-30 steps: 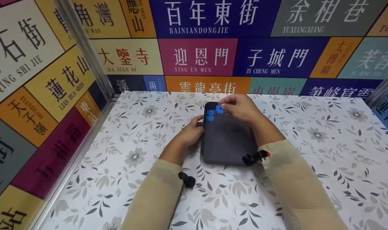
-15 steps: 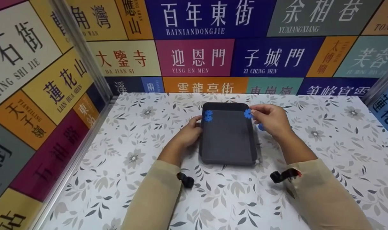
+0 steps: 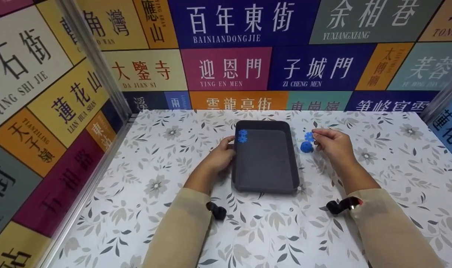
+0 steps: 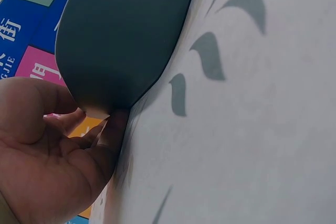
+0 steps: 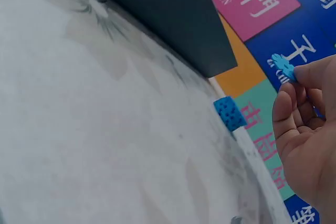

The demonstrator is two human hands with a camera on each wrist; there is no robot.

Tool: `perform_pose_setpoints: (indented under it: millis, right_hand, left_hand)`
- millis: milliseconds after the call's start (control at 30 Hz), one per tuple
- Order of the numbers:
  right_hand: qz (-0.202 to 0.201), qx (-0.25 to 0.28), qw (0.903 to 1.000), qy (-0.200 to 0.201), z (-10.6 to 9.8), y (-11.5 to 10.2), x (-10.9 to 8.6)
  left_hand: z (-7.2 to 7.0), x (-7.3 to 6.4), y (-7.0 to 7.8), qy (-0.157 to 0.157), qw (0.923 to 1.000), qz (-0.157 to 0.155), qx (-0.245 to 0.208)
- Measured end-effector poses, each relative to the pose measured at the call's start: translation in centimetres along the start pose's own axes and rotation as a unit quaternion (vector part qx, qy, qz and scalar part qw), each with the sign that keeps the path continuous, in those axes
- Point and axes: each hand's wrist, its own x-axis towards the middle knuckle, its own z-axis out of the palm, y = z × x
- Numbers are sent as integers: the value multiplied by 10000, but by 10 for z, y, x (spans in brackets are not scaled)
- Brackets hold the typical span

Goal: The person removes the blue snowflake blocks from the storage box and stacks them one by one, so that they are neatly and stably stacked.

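My left hand (image 3: 220, 154) holds the left side of a dark grey tray (image 3: 265, 163), with thumb and fingers at its rim. In the left wrist view the fingertips of that hand (image 4: 63, 150) meet the corner of the tray wall (image 4: 126, 30). Inside the tray's far left corner lie a couple of blue notched snowflake discs (image 3: 242, 136). Right of the tray, my right hand (image 3: 334, 143) pinches another blue snowflake disc (image 5: 284, 67) between thumb and finger. Just below that disc, a short blue stack of discs (image 3: 306, 147) stands on the table.
The table (image 3: 274, 230) wears a white cloth with grey leaves and flowers. Colourful sign-printed panels (image 3: 226, 69) rise behind it and along the left side (image 3: 47, 111).
My right hand has moved right, from over the tray's far end to beside the blue stack, still pinching a disc. My left hand and the tray have stayed in place.
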Motion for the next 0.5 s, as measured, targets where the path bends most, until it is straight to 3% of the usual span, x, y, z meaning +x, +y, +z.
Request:
perform_pose_setpoints:
  millis: [200, 500]
  right_hand:
    - [459, -542, 9974, -112, -3, 11, 5]
    - [442, -964, 9943, -74, -3, 18, 6]
  left_hand:
    - [0, 1, -1, -80, 9996, 248, -98]
    - [1, 0, 0, -31, 9999, 146, 19]
